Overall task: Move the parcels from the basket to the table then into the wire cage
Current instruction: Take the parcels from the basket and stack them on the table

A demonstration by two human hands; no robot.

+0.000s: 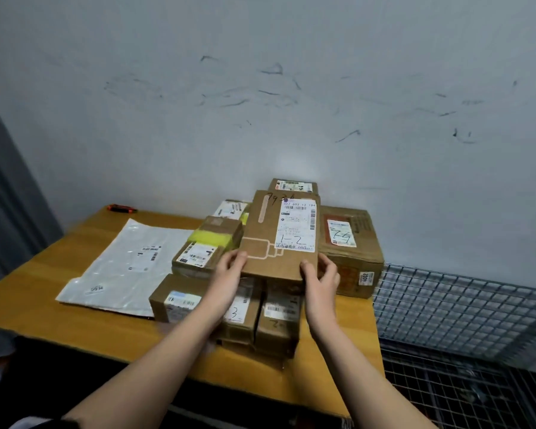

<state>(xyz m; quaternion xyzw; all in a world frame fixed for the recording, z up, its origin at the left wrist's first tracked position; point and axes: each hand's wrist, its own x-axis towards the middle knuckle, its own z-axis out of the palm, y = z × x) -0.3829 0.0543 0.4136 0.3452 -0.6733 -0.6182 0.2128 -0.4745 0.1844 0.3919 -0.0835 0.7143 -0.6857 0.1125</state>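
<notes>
A flat brown cardboard parcel point(268, 236) with a white label marked "1-2" lies on top of a pile of boxes on the wooden table point(44, 292). My left hand point(228, 269) grips its near left corner, and my right hand point(321, 274) grips its near right corner. Under it sit several smaller brown parcels, one with yellow tape point(212, 239), two at the front point(180, 300) point(277, 323). A larger box marked "7-6" point(350, 252) stands to the right. The wire cage point(461, 323) is right of the table. No basket is in view.
A grey plastic mailer bag point(127, 264) lies flat on the table's left half. An orange and black tool point(121, 209) rests at the far left corner. A scuffed white wall stands right behind the table. A grey curtain hangs at the left.
</notes>
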